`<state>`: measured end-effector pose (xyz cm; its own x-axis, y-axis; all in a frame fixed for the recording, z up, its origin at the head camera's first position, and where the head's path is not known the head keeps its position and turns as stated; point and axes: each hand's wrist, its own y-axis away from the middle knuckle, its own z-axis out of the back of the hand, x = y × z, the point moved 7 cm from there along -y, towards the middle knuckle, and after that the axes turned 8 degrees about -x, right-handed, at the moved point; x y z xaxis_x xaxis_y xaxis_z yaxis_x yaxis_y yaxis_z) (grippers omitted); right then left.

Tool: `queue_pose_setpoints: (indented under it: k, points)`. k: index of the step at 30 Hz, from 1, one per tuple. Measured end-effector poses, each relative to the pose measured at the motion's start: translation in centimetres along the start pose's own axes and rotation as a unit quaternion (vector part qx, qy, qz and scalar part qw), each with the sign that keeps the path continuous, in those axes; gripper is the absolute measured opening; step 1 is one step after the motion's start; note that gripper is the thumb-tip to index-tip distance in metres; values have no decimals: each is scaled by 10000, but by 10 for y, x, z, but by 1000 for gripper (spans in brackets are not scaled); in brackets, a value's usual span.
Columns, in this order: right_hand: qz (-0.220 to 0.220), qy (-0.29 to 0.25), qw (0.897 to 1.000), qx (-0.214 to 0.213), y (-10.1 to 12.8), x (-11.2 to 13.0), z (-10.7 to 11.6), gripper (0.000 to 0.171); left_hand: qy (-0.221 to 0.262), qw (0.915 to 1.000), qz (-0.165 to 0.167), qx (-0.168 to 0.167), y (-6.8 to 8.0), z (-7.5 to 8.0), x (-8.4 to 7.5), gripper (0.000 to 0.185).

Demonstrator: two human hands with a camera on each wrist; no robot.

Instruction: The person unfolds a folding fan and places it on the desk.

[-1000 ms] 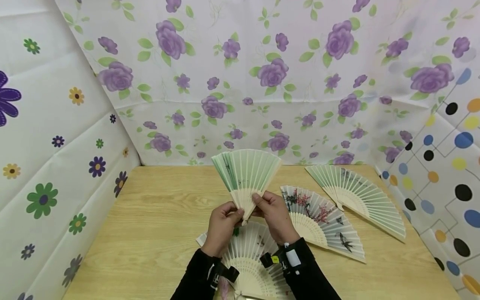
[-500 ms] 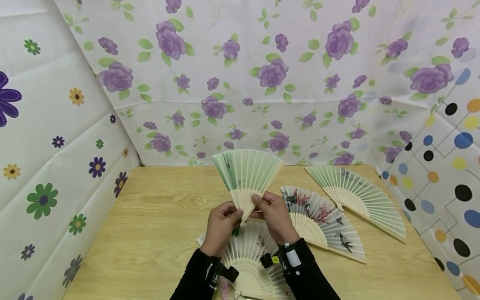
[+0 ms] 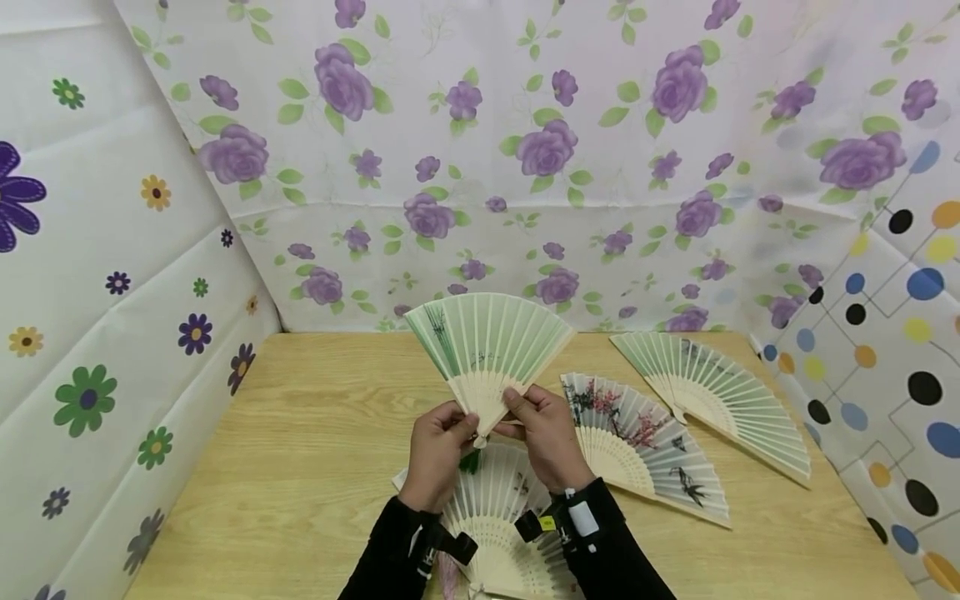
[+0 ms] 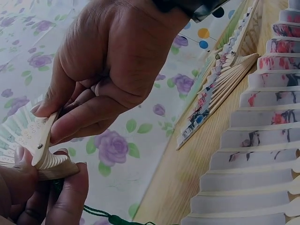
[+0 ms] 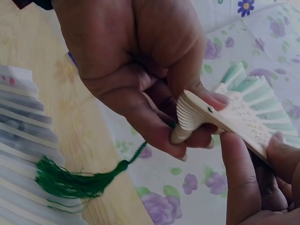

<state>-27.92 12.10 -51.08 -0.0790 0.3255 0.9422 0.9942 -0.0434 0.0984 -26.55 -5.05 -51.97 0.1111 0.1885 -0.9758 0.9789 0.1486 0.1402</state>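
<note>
Both hands hold a pale green folding fan (image 3: 491, 333) up above the table, partly spread, with dark green shading at its left side. The left hand (image 3: 438, 454) pinches it low by the pivot, thumb in front. On the right side, the right hand (image 3: 549, 433) has its thumb on the cream ribs and its fingers behind. From the pivot hangs a green tassel (image 5: 77, 180), seen in the right wrist view. Below the hands lies a spread white fan (image 3: 495, 542), partly covered by the forearms, with a pink tassel (image 3: 447, 575) at its left.
To the right on the wooden table (image 3: 300, 467) lies an open fan with pink blossoms and dark birds (image 3: 645, 442). Behind it rests another open pale green fan (image 3: 720, 400). A flowered cloth (image 3: 487, 167) hangs along the back, with patterned cloths at both sides.
The held green fan has spread wider, its left edge swinging out to the left and its right edge slightly right. The left hand has shifted a little left. The fans on the table stay put.
</note>
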Motion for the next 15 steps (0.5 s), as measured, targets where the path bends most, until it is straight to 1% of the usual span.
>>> queue_pose_setpoints:
  k: [3,6,12,15]
  points:
    - [60,46,9999,135,0,2,0,25,-18,10000,-39,21,1,0,-1,14]
    - [43,-11,10000,87,0,1,0,24,21,10000,-61,5,1,0,-1,13]
    - [-146,-593,9980,-128,1,-4,-1,23,328,9993,-41,-176,0,0,-2,14]
    - [-146,-698,9974,-83,2,-5,-2,23,421,9987,-65,-270,0,1,-4,15]
